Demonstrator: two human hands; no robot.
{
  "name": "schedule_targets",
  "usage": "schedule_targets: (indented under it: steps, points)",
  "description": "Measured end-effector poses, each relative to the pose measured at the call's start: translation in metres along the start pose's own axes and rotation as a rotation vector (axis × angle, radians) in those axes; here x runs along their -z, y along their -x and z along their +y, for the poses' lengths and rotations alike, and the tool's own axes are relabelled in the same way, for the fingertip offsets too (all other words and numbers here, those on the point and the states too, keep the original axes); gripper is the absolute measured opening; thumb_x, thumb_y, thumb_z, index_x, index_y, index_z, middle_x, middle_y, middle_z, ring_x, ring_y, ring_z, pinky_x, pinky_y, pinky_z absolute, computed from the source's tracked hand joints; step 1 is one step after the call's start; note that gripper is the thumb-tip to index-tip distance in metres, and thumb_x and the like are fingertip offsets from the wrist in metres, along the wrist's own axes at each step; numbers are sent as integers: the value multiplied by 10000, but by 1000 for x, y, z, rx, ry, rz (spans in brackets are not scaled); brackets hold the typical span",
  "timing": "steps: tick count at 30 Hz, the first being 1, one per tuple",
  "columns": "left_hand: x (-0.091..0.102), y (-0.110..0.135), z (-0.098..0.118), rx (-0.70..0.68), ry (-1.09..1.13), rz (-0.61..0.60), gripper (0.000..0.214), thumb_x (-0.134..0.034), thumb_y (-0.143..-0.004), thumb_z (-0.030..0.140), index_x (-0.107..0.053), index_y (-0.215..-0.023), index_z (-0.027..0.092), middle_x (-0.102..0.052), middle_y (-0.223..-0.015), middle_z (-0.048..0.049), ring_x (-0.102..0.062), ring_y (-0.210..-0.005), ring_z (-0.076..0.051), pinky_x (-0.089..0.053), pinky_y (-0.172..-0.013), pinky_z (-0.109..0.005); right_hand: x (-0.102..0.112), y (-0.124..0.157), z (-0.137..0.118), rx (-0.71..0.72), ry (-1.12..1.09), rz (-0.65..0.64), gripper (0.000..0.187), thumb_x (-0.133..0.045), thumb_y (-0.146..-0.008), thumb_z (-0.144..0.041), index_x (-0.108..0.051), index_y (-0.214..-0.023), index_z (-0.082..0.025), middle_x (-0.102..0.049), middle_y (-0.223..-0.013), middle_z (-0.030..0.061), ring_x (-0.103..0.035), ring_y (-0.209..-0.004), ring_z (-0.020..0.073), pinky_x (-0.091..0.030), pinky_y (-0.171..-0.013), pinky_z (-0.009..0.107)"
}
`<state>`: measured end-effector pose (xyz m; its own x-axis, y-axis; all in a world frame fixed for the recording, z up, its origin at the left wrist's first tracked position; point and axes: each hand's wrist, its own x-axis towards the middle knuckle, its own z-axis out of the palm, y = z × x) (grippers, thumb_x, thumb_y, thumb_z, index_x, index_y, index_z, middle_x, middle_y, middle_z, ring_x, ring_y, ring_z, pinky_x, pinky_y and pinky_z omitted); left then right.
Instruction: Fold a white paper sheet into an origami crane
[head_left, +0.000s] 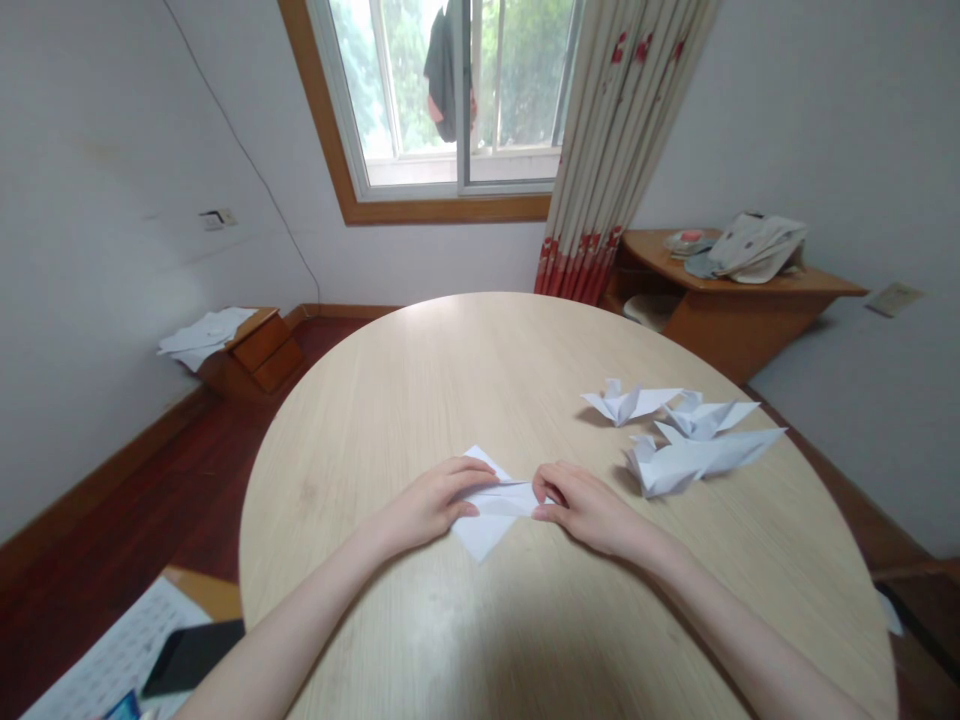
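Observation:
A partly folded sheet of white paper lies on the round wooden table, with pointed corners sticking out above and below its folded middle. My left hand grips its left side, thumb in front and fingers behind. At the right end, my right hand pinches the paper's tip between thumb and curled fingers. To the right of my hands stand several folded white paper figures: one at the back, another beside it, and a larger one nearest me.
A dark phone and a printed sheet lie below the table's left edge. A low cabinet with papers stands by the left wall. At the right, a wooden desk holds a cloth bag, near the curtain.

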<state>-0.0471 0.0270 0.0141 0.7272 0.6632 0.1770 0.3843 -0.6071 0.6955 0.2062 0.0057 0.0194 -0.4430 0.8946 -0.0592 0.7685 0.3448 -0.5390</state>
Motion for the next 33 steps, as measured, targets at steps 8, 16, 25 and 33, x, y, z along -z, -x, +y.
schedule_targets:
  steps: [8, 16, 25, 33]
  points:
    - [-4, 2, -4, -32, -186, 21, 326, -550, -910, 207, -617, -1227, 238, -652, -1225, -57, -582, -1147, -206, -456, -999, -382, -13, 0, -6, 164, 92, 222, 50, -563, -862, -205, -516, -866, -190, -598, -866, 60, -525, -802, 211, -409, -699, 328]
    - [-7, 3, -4, -147, -302, 62, 294, -483, -945, 202, -630, -1199, 211, -678, -1176, -67, -623, -1093, -196, -498, -954, -346, -24, 1, -11, 360, -28, 301, 213, -438, -904, -135, -530, -1084, -203, -616, -1088, 106, -560, -1018, 236, -480, -862, 423]
    - [-4, 6, -1, -211, -477, 6, 295, -439, -950, 216, -628, -1175, 177, -657, -1198, -118, -636, -1090, -218, -514, -935, -339, -25, -1, -11, 376, -9, 289, 213, -414, -924, -135, -550, -1081, -183, -638, -1104, 109, -577, -1038, 224, -498, -883, 417]
    - [-8, 7, -3, -246, -584, -49, 363, -439, -903, 191, -562, -1243, 156, -648, -1199, -141, -602, -1145, -260, -536, -913, -379, -24, -1, -13, 352, -32, 272, 241, -404, -937, -153, -543, -1130, -189, -657, -1059, 109, -592, -1003, 233, -509, -852, 427]
